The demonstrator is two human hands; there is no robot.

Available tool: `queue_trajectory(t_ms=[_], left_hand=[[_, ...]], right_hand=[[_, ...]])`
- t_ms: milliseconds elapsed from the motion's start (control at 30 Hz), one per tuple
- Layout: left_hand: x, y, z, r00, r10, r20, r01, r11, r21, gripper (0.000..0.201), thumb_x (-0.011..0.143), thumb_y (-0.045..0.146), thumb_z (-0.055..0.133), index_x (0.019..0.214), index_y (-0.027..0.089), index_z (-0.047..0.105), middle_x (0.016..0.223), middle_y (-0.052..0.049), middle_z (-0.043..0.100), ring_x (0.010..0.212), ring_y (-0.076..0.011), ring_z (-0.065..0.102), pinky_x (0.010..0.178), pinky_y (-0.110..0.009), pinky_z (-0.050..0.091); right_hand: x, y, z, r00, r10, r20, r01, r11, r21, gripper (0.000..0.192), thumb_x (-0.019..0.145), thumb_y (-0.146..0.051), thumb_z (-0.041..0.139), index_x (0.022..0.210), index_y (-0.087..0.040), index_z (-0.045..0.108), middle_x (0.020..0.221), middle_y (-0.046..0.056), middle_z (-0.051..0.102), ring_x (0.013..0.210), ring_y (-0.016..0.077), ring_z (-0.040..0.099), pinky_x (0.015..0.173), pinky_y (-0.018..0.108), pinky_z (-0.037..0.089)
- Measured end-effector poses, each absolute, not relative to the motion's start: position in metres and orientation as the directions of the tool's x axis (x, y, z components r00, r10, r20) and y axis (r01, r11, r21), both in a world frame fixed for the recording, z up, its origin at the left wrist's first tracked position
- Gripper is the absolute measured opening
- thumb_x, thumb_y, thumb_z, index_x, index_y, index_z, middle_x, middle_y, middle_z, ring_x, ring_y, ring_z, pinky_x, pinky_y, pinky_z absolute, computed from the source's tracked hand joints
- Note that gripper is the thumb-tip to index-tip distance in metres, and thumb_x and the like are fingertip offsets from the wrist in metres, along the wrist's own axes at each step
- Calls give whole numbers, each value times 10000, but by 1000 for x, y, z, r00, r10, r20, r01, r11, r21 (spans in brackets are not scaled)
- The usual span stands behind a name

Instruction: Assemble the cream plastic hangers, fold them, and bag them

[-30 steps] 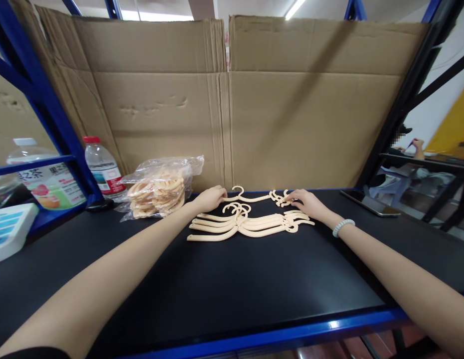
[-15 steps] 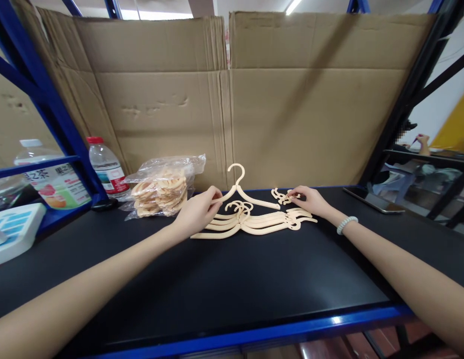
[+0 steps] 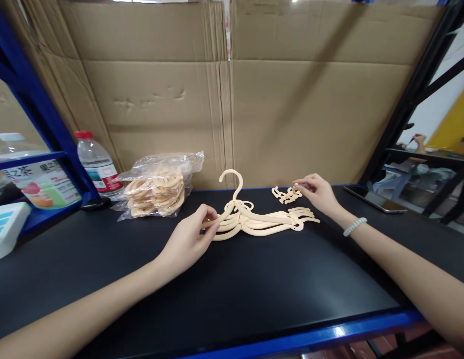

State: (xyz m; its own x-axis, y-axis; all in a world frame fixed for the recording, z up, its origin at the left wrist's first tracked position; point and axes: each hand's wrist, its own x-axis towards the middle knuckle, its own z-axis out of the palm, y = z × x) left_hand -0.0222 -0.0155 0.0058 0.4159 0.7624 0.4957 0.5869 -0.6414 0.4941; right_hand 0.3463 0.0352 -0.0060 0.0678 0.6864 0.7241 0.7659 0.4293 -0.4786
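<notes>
Left hand (image 3: 190, 238) pinches a cream hanger (image 3: 237, 207) above the hanger stack (image 3: 276, 223). Right hand (image 3: 318, 192), fingers loosely curled, touches small clips (image 3: 286, 195) on the worktop (image 3: 232, 289).

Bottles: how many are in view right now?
2. A clear red-capped bottle stands beside the bagged pieces; a larger white-capped bottle sits behind the blue rack frame. Others may be hidden.

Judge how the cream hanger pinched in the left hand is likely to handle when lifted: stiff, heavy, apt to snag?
The hanger probably stays stiff: its thin arm holds shape though the left hand pinches only one end. It looks light, being slender plastic. Its hook may snag the stacked hangers beneath, whose hooks bunch together.
</notes>
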Motion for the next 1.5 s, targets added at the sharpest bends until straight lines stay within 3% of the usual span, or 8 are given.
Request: queue_trajectory(t_ms=[133, 300, 400, 533, 800, 967, 1300, 1500], left_hand=[[-22, -15, 2, 358, 787, 502, 607, -605, 516, 110, 855, 314, 478, 914, 223, 459, 901, -40, 636, 830, -214, 651, 547, -259, 501], [-22, -15, -4, 333, 806, 490, 638, -575, 512, 146, 872, 319, 467, 976, 224, 503, 919, -39, 648, 819, -207, 647, 595, -274, 522], [-22, -14, -8, 332, 814, 476, 636, -566, 524, 148, 876, 315, 471, 983, 225, 520, 934, -35, 654, 823, -206, 650, 622, -282, 530], [-22, -13, -11, 323, 817, 477, 633, -561, 533, 146, 877, 303, 474, 991, 226, 523, 928, -33, 656, 820, -207, 650, 620, -283, 531], [-21, -13, -11, 321, 814, 483, 603, -569, 559, 135, 875, 293, 474, 972, 216, 528, 923, -42, 649, 835, -205, 648, 588, -264, 533], [-21, -12, -12, 320, 817, 479, 598, -566, 567, 132, 866, 281, 472, 966, 215, 526, 936, -44, 642, 857, -204, 640, 580, -255, 534], [-21, -12, -12, 350, 800, 488, 579, -594, 558, 102, 860, 251, 465, 936, 206, 516, 925, -45, 630, 858, -199, 626, 612, -269, 535], [-21, -12, -13, 356, 803, 478, 573, -592, 567, 91, 856, 258, 466, 925, 213, 504, 917, -40, 629, 829, -198, 626, 582, -264, 527]], right_hand=[[333, 20, 10, 280, 670, 687, 597, 439, -671, 295, 786, -460, 624, 946, -226, 708, 666, 6, 525, 602, 151, 491, 570, 297, 407], [311, -3, 23, 299, 827, 475, 285, 398, -872, 335, 737, -433, 690, 970, -192, 687, 533, -30, 514, 489, 116, 454, 481, 267, 349], [297, -12, 25, 170, 929, 328, 153, 303, -940, 341, 676, -395, 752, 927, -171, 695, 717, 47, 670, 556, 121, 547, 491, 256, 405], [288, -15, 21, 59, 978, 200, 51, 197, -979, 335, 672, -422, 748, 869, -154, 711, 906, 125, 713, 713, 184, 644, 595, 294, 511], [286, -12, 9, -33, 998, 48, -27, 47, -999, 305, 602, -333, 829, 782, -164, 651, 835, 71, 696, 626, 117, 593, 638, 284, 532], [289, -12, 11, -31, 999, 24, -91, 21, -996, 381, 617, -270, 824, 943, -210, 636, 878, 45, 685, 798, 159, 635, 745, 289, 555], [289, -9, 4, -100, 995, 27, 49, 32, -998, 342, 541, -353, 859, 734, -173, 643, 709, 5, 605, 647, 120, 575, 675, 291, 538], [289, -11, 7, -163, 987, -15, 112, 3, -994, 343, 577, -388, 841, 717, -165, 621, 734, 19, 615, 692, 132, 590, 687, 280, 523]])
